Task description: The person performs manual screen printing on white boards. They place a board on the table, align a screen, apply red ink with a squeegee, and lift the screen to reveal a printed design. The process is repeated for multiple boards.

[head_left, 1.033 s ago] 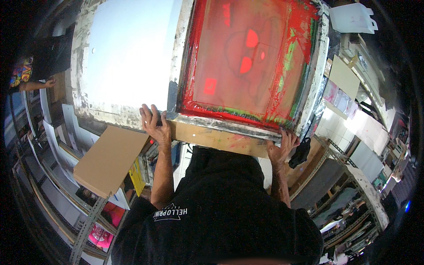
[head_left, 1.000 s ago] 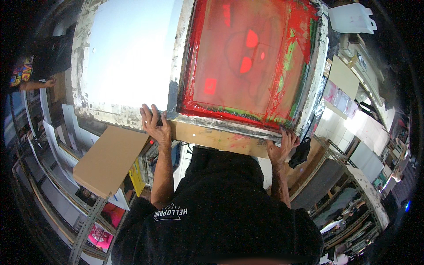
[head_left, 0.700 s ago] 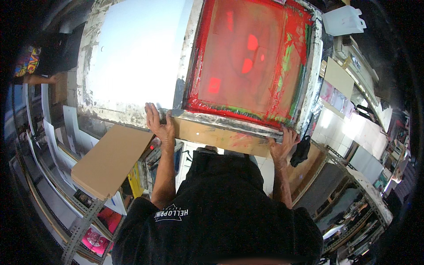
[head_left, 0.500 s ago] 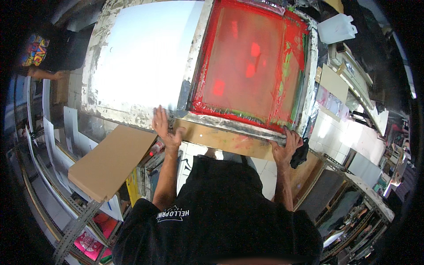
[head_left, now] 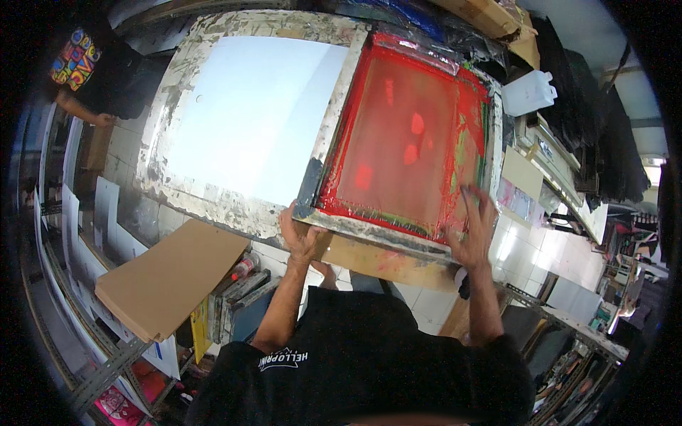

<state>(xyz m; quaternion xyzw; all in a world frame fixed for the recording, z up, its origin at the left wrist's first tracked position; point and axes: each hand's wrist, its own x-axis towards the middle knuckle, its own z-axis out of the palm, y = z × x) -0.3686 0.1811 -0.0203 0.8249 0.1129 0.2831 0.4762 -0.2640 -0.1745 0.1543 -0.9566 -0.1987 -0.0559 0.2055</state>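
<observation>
A screen printing frame (head_left: 332,128) with a red-stained mesh lies on the right part of the paint-spattered table (head_left: 158,153). My left hand (head_left: 300,236) grips its front left corner, thumb along the front edge and fingers at the side. Over the front right corner is my right hand (head_left: 472,238), fingers apart and raised, its palm side close to the frame's edge. Whether that palm touches the frame I cannot tell. To the left of the frame a large white sheet (head_left: 249,117) lies flat, its right edge beside the frame.
Brown cardboard sheets (head_left: 174,277) are stacked at the lower left, beside a small bottle (head_left: 245,266). At the right stands a white plastic jug (head_left: 527,94). Another person (head_left: 85,67) is at the far left. A metal shelf (head_left: 568,319) fills the lower right.
My left hand has gone from the table's edge to the frame's front left corner and closed there. My right hand has loosened from the front right corner, fingers now spread. The view has shifted.
</observation>
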